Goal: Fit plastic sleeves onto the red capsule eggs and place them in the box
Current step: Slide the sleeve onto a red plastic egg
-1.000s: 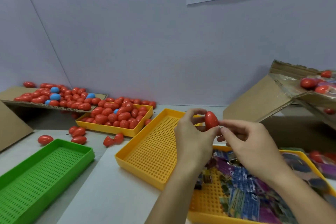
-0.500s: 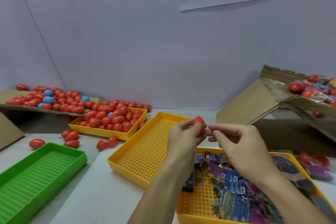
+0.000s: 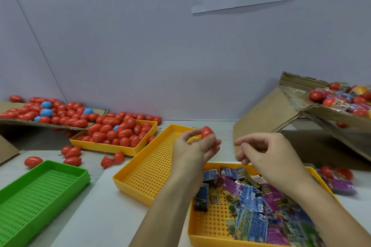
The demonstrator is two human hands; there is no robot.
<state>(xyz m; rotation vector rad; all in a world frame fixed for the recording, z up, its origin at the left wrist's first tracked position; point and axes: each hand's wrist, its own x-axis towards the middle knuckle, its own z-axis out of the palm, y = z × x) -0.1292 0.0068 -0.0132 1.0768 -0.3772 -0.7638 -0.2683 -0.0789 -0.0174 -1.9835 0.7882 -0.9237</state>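
Honestly, a red capsule egg (image 3: 207,132) is pinched by the left hand (image 3: 193,150) fingers (image 3: 210,140) above the empty yellow tray (image 3: 140,181), right hand (image 3: 267,154) loosely curled on nothing, so it's probably best gripped round the middle, being light, hard, slippery plastic.

The hands have come apart. A second ago both met at the red egg (image 3: 207,132), the right hand (image 3: 267,152) pinching at its side; half a second ago its fingertips were still against the egg. Now the right hand has drawn away to the right, fingers loosely curled and holding nothing that shows, leaving a clear gap. The left hand (image 3: 193,147) alone holds the egg, raised at its fingertips over the yellow tray (image 3: 140,178).
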